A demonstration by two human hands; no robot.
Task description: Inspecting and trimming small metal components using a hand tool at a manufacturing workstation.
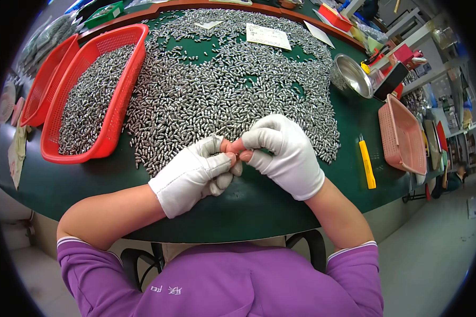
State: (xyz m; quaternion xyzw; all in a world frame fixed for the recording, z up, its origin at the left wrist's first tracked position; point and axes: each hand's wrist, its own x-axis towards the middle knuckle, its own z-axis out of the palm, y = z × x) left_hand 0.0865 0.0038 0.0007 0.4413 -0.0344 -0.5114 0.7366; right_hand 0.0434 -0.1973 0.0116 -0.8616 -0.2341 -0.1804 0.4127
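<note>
Both hands wore white cotton gloves with the fingertips cut away, and they met at the near edge of the green table (259, 201). Left hand (195, 174) was curled, its bare thumb and forefinger pinched together against those of the right hand (283, 156), which was likewise closed into a pinch; whatever small piece sat between the fingertips was too tiny to make out. Just beyond the knuckles spread a wide heap of small metal parts (232, 90), silvery and all alike, covering most of the tabletop. To the left, a red plastic basket (119, 100) held more of the same parts, with a second red basket (47, 79) tucked beside it. A few paper slips (268, 36) lay on top of the heap at the far side. On the right stood a steel bowl (351, 76), a pink basket (404, 134) and, nearer the edge, a yellow utility knife (366, 164).
</note>
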